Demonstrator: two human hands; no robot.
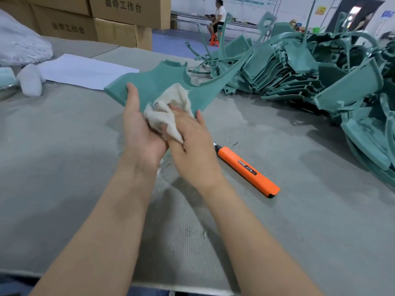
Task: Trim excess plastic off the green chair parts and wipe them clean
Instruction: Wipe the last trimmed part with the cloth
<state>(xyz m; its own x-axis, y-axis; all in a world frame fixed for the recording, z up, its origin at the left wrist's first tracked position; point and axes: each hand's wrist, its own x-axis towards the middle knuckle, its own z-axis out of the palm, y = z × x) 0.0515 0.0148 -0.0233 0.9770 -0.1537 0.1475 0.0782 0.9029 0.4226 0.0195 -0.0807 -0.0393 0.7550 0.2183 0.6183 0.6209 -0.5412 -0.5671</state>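
Head camera view: the left hand (139,129) holds the green chair part (158,82) up off the table (64,146), gripping its near edge with the thumb on the top face. The right hand (192,137) is close beside the left one, almost touching it. It holds a white cloth (171,105) bunched up and pressed onto the part's flat face. The cloth covers most of the right fingers, so I cannot see just how they bend. An orange knife (248,169) lies flat on the table, just to the right of the right hand, and no hand touches it. Far out to the right of both hands sits a big pile of green parts (320,67). Past the left hand lies a white sheet of paper (85,71). I think this is the wiping step, because the knife is put down and the cloth is on the part. Next, the right hand would need to rub the cloth over the rest of the face, up toward the curved far edge. The left hand must hold the part tight so it does not tip. After that, this part can go down and one from the pile can be picked up.
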